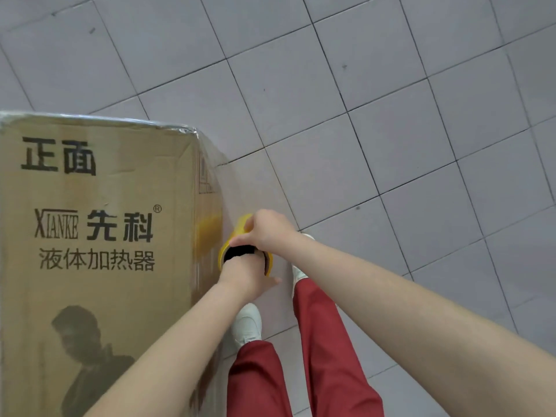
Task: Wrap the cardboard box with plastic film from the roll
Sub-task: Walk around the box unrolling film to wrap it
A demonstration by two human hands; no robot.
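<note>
A tall brown cardboard box (96, 236) with black printed characters fills the left of the view, standing on the floor. Clear plastic film shines along its top edge and covers its right side face (210, 188). Just right of the box, both hands hold a roll with a yellow core (240, 230). My left hand (243, 272) grips the near end, its fingers pushed into the dark hollow of the core. My right hand (270, 230) grips the far end from above. Most of the roll is hidden by the hands.
Grey tiled floor (391, 130) spreads to the right and beyond the box. My legs in red trousers (325, 356) and white shoes (248, 323) stand close to the box's right side, under my arms.
</note>
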